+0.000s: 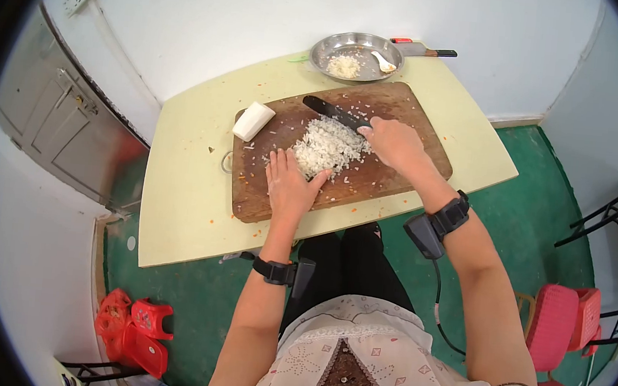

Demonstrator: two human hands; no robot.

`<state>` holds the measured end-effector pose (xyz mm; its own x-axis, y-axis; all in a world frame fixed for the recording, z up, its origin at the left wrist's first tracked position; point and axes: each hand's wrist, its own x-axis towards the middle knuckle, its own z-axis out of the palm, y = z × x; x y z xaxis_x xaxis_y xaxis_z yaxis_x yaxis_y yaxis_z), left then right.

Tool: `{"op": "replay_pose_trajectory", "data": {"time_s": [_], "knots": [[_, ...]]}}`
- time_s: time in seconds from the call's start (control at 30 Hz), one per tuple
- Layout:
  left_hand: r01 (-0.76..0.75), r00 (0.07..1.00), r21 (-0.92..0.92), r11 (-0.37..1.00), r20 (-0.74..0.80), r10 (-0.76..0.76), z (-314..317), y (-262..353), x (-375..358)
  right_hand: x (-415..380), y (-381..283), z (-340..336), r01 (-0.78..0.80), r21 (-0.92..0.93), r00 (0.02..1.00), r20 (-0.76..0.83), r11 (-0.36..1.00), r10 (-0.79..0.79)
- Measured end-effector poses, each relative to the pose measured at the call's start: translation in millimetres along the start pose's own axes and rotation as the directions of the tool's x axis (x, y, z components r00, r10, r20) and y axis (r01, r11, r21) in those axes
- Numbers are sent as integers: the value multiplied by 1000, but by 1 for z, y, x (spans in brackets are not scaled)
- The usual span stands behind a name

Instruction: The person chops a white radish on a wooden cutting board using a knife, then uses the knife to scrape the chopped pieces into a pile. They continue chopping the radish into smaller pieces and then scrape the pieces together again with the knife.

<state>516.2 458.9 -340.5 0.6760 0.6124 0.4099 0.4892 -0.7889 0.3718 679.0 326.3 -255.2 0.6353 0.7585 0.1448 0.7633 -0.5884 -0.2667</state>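
Observation:
A brown wooden cutting board (368,191) lies on the pale yellow table, with a heap of finely chopped white pieces (331,145) near its middle. My right hand (396,143) is closed at the near end of a dark-bladed knife (326,108), whose blade lies along the far side of the heap. My left hand (292,184) rests on the board at the heap's near left edge, fingers spread and thumb apart, holding nothing. A thick white uncut piece (253,121) lies at the board's upper left edge.
Behind the board, a round metal tray (322,67) holds minced bits and a white spoon (383,62). Another knife (426,51) lies beside it at the wall. Small scraps dot the table (185,175). Red plastic stools (147,318) stand lower left, pink chairs (553,328) lower right.

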Motion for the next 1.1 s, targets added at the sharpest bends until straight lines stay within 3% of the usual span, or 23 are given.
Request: {"op": "replay_pose_trajectory", "data": {"time_s": [0.13,0.3,0.4,0.47,0.6,0.63,0.73,0.77,1.1], "knots": [[19,1000,17,1000,24,-19,-2,3,0,-1,13,-20,-89,29,993,-81,996,91],[24,998,8,1000,50,-24,-3,3,1,9,66,-9,-201,-4,978,-57,980,201],[30,998,9,1000,50,-30,0,2,1,15,81,-4,-322,189,946,91,928,310],[30,998,10,1000,47,-30,1,2,1,16,84,1,-404,402,911,256,821,323],[15,1000,8,1000,27,-15,0,1,1,8,65,0,-449,632,876,451,632,171],[10,1000,5,1000,23,-10,0,1,0,6,55,-1,-424,614,880,454,665,142],[-18,1000,3,1000,-10,18,2,0,-1,-3,26,-6,-114,328,973,228,938,39],[-21,1000,1,1000,-15,21,3,-1,-1,-8,23,0,42,162,999,14,986,-45],[-1,1000,-5,1000,3,1,1,-1,0,-5,18,1,-39,44,996,-80,998,43]]}}
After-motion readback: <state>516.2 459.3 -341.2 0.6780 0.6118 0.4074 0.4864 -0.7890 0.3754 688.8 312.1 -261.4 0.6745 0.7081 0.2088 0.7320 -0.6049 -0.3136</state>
